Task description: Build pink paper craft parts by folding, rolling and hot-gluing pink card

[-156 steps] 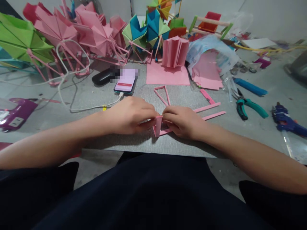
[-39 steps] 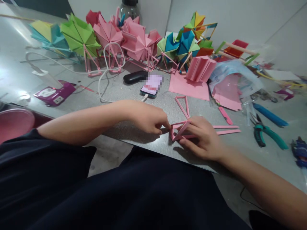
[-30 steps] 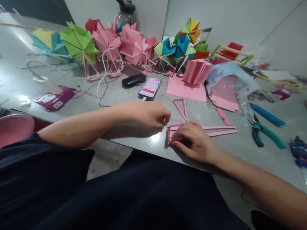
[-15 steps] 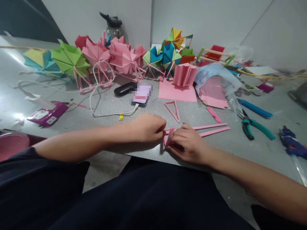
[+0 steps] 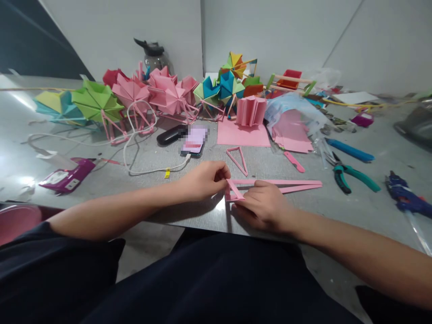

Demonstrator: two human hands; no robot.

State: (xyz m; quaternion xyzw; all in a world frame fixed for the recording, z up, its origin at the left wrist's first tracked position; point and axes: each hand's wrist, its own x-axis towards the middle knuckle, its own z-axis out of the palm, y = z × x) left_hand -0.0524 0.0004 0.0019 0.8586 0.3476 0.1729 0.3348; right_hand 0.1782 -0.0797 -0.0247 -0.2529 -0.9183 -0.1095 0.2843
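Together, both hands (image 5: 236, 193) pinch stiff pink paper strips (image 5: 286, 184).

Dim, soft light — glare on table (image 5: 20, 173) — edges warped.

Left hand (image 5: 202, 180) back at pink strip frame (image 5: 270, 184), formerly lifted, now flat.
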